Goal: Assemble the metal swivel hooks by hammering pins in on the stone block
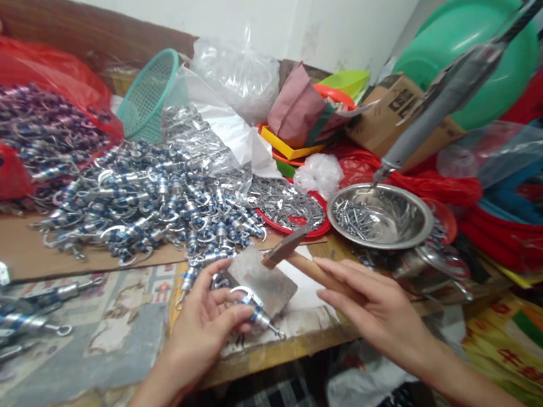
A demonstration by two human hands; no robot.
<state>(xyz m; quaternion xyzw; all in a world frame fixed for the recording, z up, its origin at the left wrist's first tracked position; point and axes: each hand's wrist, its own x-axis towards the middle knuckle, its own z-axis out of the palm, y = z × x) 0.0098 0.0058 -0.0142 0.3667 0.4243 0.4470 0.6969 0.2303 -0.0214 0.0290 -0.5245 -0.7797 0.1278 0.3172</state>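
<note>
My left hand (199,318) grips a small silver-and-blue metal fitting (261,315) between thumb and fingers. The fitting has a curved silver lever at one end and a ring at the other. It is at the near edge of a grey metal block (281,290); I cannot tell whether it rests on it. My right hand (379,303) is wrapped around the wooden handle of a hammer (319,273). The hammer's dark head appears over the block, beyond the fitting. Loose similar fittings lie just behind my left fingers.
A large heap of blue-and-silver fittings (164,195) covers the back of the bench, beside a red bag (12,176) of purple ones. A red tray (323,223) holds flat metal pieces. The steel bowl (404,215) contains pins. A grey tool shaft (435,113) slants above it.
</note>
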